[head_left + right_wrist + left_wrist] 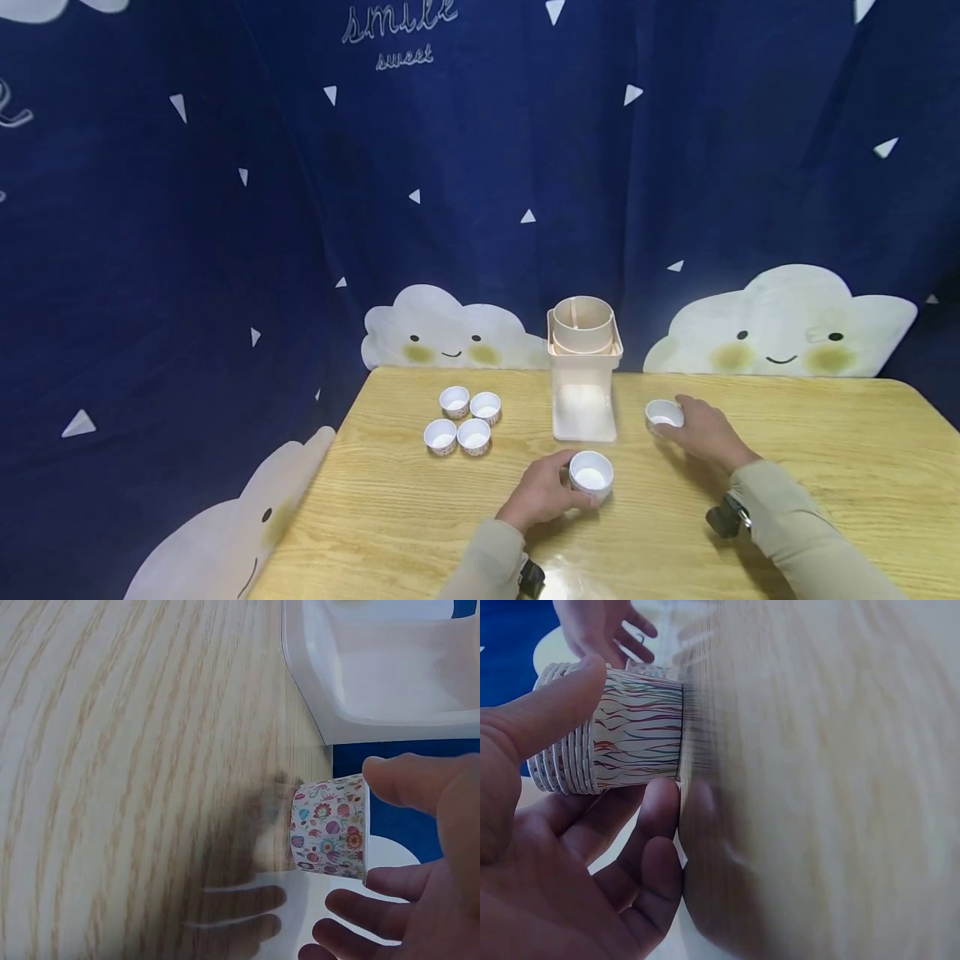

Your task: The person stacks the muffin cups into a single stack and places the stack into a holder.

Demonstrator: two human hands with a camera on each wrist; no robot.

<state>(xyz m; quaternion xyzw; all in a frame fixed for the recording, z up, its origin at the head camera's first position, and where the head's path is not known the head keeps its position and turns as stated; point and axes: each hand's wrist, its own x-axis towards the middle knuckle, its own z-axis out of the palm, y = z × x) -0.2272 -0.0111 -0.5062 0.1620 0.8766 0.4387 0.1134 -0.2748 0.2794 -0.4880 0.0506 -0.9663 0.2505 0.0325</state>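
Observation:
My left hand [542, 492] grips a stack of paper baking cups [591, 477] near the middle of the table. In the left wrist view the thumb lies over the nested rims, with fingers underneath; wavy coloured lines mark the outer cup [639, 733]. Farther right, my right hand [707, 432] pinches a single baking cup [664, 415] by its rim between thumb and forefinger. That cup [328, 828] has a flower print in the right wrist view, its base at or close to the tabletop. The remaining right fingers are spread below it.
A beige holder [585, 375] with a round upper tube stands at the table's back, between and beyond the hands. Several white-lined baking cups [474, 435] are grouped on the left part of the wooden table [375, 500]. A dark blue curtain [480, 167] hangs behind.

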